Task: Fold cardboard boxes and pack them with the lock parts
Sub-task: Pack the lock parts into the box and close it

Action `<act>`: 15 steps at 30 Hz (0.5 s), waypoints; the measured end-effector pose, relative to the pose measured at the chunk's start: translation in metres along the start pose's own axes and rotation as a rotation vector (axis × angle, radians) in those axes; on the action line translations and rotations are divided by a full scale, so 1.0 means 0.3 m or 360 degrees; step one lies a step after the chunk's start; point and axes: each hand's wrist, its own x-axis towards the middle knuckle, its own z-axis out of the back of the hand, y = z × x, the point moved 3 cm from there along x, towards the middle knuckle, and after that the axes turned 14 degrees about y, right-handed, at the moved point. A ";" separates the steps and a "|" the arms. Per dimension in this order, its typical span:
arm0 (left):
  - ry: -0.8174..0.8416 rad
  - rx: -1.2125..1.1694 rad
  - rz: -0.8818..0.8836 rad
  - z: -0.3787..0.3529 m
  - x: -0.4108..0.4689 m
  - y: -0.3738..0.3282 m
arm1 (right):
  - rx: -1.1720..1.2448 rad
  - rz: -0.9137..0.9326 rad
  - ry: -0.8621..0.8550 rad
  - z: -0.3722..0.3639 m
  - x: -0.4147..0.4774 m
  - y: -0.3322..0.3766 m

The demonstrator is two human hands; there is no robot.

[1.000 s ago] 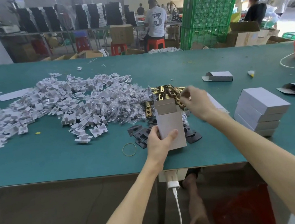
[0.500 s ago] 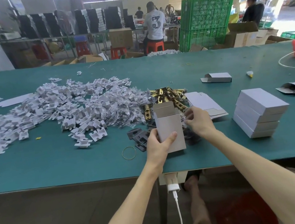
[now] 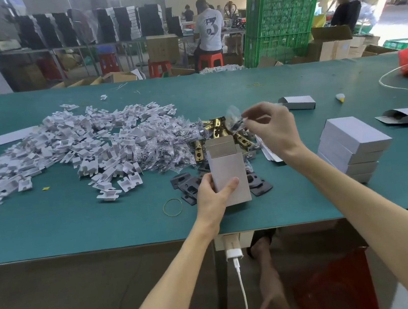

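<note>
My left hand (image 3: 213, 195) grips a small grey cardboard box (image 3: 228, 170) that stands upright on the green table (image 3: 103, 225), its top flap open. My right hand (image 3: 273, 130) is raised above and behind the box and pinches a small clear plastic bag (image 3: 235, 118) with dark parts inside. Brass lock latches (image 3: 217, 133) lie in a heap behind the box. Black plates (image 3: 188, 184) lie around the box's base.
A wide heap of white cardboard inserts (image 3: 56, 152) and clear bags (image 3: 168, 148) covers the left. A stack of closed grey boxes (image 3: 353, 146) stands at right, with half-folded boxes (image 3: 298, 103) beyond. A rubber band (image 3: 172, 207) lies near my left hand. People work in the background.
My right hand dipped low beside the box, then rose up and back, now holding a small clear bag. My left hand and the box stayed put.
</note>
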 end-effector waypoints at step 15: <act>-0.0004 0.0006 0.0005 -0.001 -0.004 -0.006 | -0.0998 0.0263 0.0499 -0.095 -0.019 0.064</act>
